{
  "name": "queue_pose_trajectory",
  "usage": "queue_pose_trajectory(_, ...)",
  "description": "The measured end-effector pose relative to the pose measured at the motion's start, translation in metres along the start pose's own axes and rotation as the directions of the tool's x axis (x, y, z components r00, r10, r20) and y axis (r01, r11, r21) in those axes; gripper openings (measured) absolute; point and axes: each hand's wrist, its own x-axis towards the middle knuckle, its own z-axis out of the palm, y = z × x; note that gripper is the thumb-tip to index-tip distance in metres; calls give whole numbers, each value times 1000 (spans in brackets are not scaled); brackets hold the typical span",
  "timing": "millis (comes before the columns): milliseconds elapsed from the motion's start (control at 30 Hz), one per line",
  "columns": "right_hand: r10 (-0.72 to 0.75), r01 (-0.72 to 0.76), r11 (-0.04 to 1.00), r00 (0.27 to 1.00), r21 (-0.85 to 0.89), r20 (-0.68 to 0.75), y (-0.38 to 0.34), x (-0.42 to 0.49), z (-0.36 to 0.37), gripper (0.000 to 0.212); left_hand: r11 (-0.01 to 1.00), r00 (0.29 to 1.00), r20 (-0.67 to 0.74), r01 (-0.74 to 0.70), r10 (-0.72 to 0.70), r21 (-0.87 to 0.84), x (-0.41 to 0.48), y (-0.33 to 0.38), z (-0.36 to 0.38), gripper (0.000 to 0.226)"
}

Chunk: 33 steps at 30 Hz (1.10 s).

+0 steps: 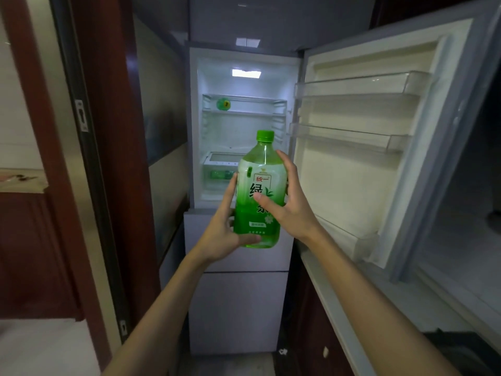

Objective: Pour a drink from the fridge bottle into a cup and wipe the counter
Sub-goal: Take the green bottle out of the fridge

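You held the green tea bottle [259, 191] upright in front of the open fridge [244, 126], at about the level of its lower edge. Your left hand [226, 229] cupped the bottle low on its left side, thumb curled under the base and fingers running up the side of the label. Your right hand [287, 202] wrapped the right side of the bottle, thumb pressed across the front of the label and fingers behind it. The green cap [265, 135] was on, and the liquid filled most of the body, leaving the clear neck empty.

The fridge door [379, 145] stood swung out to your right, its door shelves [360, 85] bare. Inside the lit compartment, a second green bottle [223, 103] lay on the top shelf with its cap end toward you, and something green showed in the lower drawer [219, 173], too blurred to identify.
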Motion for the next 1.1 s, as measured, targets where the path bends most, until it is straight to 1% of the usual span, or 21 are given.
queue_pose_trajectory(333,4,-5,1000,998,7,60,-65,-86,-40,85,999,999,-52,12,-14,-32,-93,53,69,127)
queue_pose_trajectory(467,24,-24,1000,999,-13,41,-85,-117,-54,87,999,999,-43,27,-29,-46,-122,68,93,127)
queue_pose_trajectory(667,40,-41,994,999,-97,-10,-115,-149,-76,86,998,1000,-3,29,-29,-53,-148,89,121,128)
queue_pose_trajectory(867,55,-60,987,998,-149,-37,-144,-174,-87,89,998,999,38,9,-7,-70,-167,102,133,129)
queue_pose_trajectory(1100,100,-124,973,987,-195,-124,-176,-206,-86,90,996,990,139,-20,32,-90,-188,114,135,128)
